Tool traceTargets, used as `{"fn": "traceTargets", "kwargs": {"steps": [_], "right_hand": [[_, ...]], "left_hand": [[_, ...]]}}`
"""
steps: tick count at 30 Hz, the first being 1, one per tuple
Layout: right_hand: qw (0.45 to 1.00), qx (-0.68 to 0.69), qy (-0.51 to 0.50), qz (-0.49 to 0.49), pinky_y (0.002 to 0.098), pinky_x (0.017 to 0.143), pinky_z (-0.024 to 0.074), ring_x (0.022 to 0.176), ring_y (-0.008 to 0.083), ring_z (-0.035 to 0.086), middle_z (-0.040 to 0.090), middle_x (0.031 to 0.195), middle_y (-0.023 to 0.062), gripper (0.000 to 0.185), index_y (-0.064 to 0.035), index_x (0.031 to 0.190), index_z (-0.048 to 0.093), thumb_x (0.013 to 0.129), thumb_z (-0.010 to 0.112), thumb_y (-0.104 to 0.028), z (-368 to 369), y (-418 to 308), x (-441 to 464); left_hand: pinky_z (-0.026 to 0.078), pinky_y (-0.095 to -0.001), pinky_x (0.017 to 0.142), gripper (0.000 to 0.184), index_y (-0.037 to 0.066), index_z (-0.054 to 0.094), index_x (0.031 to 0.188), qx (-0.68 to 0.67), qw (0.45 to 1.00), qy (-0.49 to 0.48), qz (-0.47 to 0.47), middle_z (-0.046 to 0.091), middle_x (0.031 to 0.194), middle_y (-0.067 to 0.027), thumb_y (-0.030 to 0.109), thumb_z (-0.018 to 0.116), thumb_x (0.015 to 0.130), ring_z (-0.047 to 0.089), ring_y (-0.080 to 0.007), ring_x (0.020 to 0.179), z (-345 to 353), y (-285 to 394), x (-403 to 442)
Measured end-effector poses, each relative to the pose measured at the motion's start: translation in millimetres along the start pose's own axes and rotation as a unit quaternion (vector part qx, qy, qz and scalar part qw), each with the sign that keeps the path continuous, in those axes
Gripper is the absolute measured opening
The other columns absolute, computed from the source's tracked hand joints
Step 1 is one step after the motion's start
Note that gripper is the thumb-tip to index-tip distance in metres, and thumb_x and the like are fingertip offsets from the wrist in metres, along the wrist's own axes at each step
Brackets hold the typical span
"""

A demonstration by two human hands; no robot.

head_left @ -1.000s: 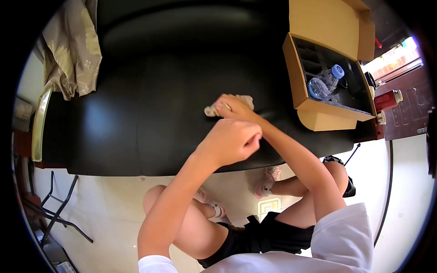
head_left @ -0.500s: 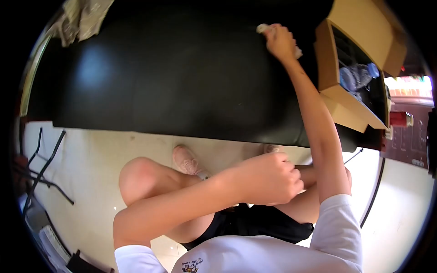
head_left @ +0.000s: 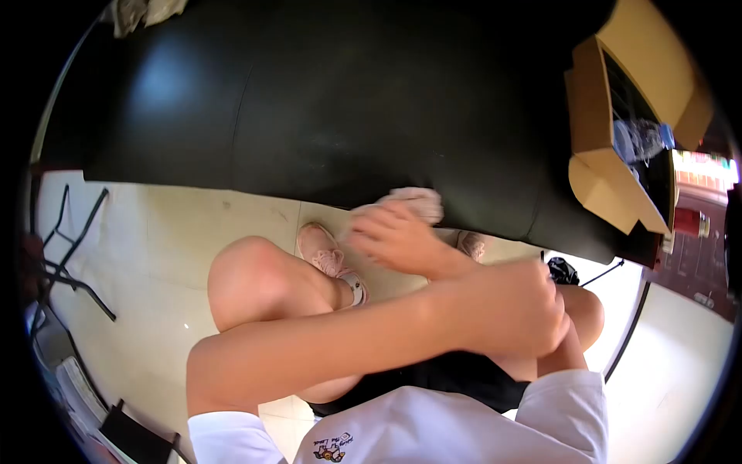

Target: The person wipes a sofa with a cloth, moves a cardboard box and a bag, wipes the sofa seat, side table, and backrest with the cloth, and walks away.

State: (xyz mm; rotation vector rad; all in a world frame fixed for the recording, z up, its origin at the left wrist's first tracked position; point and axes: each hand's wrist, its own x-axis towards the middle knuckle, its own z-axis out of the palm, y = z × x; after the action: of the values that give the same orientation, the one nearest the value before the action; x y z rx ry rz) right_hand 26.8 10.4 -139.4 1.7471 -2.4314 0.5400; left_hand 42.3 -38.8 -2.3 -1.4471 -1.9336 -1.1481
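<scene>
My right hand (head_left: 398,241) is at the near edge of the black tabletop (head_left: 325,116), on a crumpled pale cloth (head_left: 421,203). The cloth bunches out beyond the hand on the far side. Motion smears the fingertips a little. My left hand (head_left: 525,309) is curled closed in front of my body, crossing over my right forearm. Its palm side faces away from view, so anything inside it is hidden.
An open cardboard box (head_left: 591,116) with a clear plastic bottle (head_left: 641,141) in it stands at the table's right end. Pale crumpled material (head_left: 158,9) lies at the far left corner. Black metal legs (head_left: 73,251) stand on the floor at left.
My right hand has come from the far right of the tabletop, near the box, to the near edge with the cloth. My left hand has shifted right, over the forearm. The view has tilted slightly.
</scene>
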Motion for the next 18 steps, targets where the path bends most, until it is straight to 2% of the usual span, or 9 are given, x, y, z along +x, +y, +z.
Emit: {"fn": "traceTargets", "kwargs": {"steps": [2,5,7,10,14,17,18], "right_hand": [[0.998,0.015,0.044,0.038,0.0386,0.080,0.0423,0.095,0.0221,0.058,0.060,0.102,0.0012,0.029,-0.0161,0.093,0.064,0.066,0.075,-0.017,-30.2,10.4,-19.0],[0.988,-0.002,0.077,0.135,0.0399,0.078,0.0407,0.094,0.0244,0.056,0.059,0.100,0.0029,0.028,-0.0152,0.086,0.063,0.062,0.077,-0.013,-64.8,38.6,-17.3],[0.993,-0.023,0.061,0.102,0.0399,0.080,0.0406,0.095,0.0257,0.055,0.059,0.100,0.0024,0.030,-0.0162,0.087,0.064,0.061,0.078,-0.012,-66.1,56.0,5.8],[0.999,0.020,0.033,0.039,0.0406,0.082,0.0401,0.098,0.0275,0.054,0.059,0.102,0.0027,0.028,-0.0168,0.089,0.064,0.065,0.077,-0.016,-47.8,53.4,64.4],[0.996,0.044,0.073,-0.029,0.0393,0.085,0.0410,0.101,0.0224,0.054,0.057,0.103,0.0014,0.023,-0.0170,0.092,0.061,0.074,0.073,-0.026,10.6,32.4,170.5],[0.995,0.080,0.034,-0.057,0.0389,0.083,0.0406,0.093,0.0211,0.053,0.056,0.098,0.0010,0.020,-0.0167,0.091,0.061,0.080,0.068,-0.031,25.5,41.8,221.0],[0.996,0.080,0.019,-0.037,0.0399,0.083,0.0409,0.094,0.0222,0.053,0.057,0.099,0.0014,0.021,-0.0168,0.092,0.062,0.079,0.068,-0.033,23.8,50.2,231.0]], "left_hand": [[0.033,-0.0262,0.047,0.014,0.010,0.051,0.059,0.011,1.000,-0.015,-0.008,0.051,0.054,0.0000,0.016,0.063,0.064,0.051,-0.0129,0.050,-11.0,11.9,-7.4],[0.031,-0.0262,0.047,0.014,0.009,0.052,0.059,0.039,0.998,-0.040,-0.005,0.051,0.054,0.0010,0.017,0.063,0.065,0.050,-0.0120,0.050,-28.2,24.2,-20.5],[0.031,-0.0268,0.048,0.014,0.007,0.054,0.061,0.053,0.998,-0.043,0.011,0.050,0.054,0.0020,0.016,0.063,0.066,0.047,-0.0122,0.049,-37.2,29.6,-24.9],[0.026,-0.0282,0.044,0.014,0.011,0.054,0.054,0.091,0.996,-0.008,0.024,0.047,0.049,0.0045,0.015,0.064,0.064,0.042,-0.0118,0.044,-38.8,30.6,-19.1],[0.032,-0.0271,0.048,0.014,0.006,0.056,0.062,0.054,0.998,-0.002,0.044,0.051,0.054,0.0021,0.017,0.064,0.065,0.046,-0.0135,0.048,-32.6,17.1,-13.4],[0.035,-0.0280,0.049,0.017,0.005,0.055,0.065,0.028,0.998,0.002,0.063,0.050,0.055,0.0016,0.020,0.065,0.066,0.047,-0.0147,0.048,-34.6,-7.7,-5.1],[0.035,-0.0276,0.048,0.017,0.006,0.054,0.064,-0.004,0.996,0.088,0.031,0.049,0.055,0.0017,0.020,0.064,0.066,0.046,-0.0146,0.048,-34.6,-17.6,-2.5]]}}
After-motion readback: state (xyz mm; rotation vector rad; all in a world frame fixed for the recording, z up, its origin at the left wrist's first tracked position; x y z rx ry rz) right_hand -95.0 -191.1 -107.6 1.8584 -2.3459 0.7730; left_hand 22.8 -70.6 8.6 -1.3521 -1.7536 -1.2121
